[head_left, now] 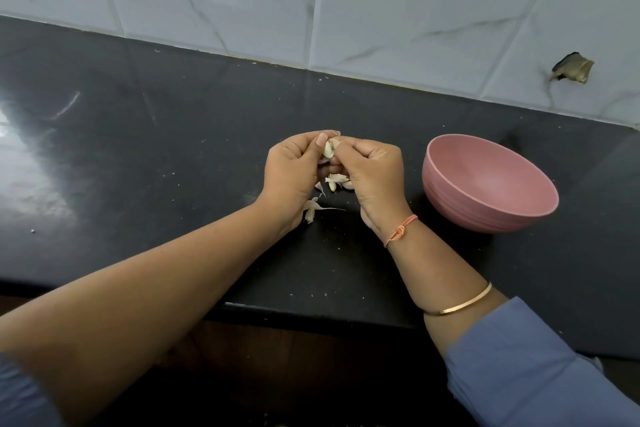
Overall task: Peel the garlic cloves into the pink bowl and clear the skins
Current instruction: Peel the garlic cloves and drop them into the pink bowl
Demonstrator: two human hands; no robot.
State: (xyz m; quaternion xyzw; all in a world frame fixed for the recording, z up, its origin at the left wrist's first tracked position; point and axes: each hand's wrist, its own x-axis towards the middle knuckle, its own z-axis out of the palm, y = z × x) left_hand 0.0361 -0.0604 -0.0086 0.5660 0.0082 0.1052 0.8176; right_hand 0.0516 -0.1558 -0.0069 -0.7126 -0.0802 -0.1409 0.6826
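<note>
- Right forearm's blue sleeve (519, 367) sits nearest the lens; gold bangle (460, 303) and orange thread (400, 230) ring the wrist on the way up toward the pink bowl (467, 208).
- Pink bowl stands upright on the dark table (138, 149).
- Left grip (291, 173) and right grip (374, 177) meet just left of the bowl, the right one near it but apart.
- Both grips have curled fingers and pinch one garlic clove (327, 149) between thumbs and fingertips.
- Clove is pale, with skin lifting at its top end.
- Loose skins (337, 179) lie on the table under the hands, left of the bowl; one curled strip (311, 208) lies farther from the bowl, by the left wrist.
- Marbled tile wall (381, 10) runs behind the bowl; a broken hole (571, 71) shows in a tile beyond the bowl's far right.
</note>
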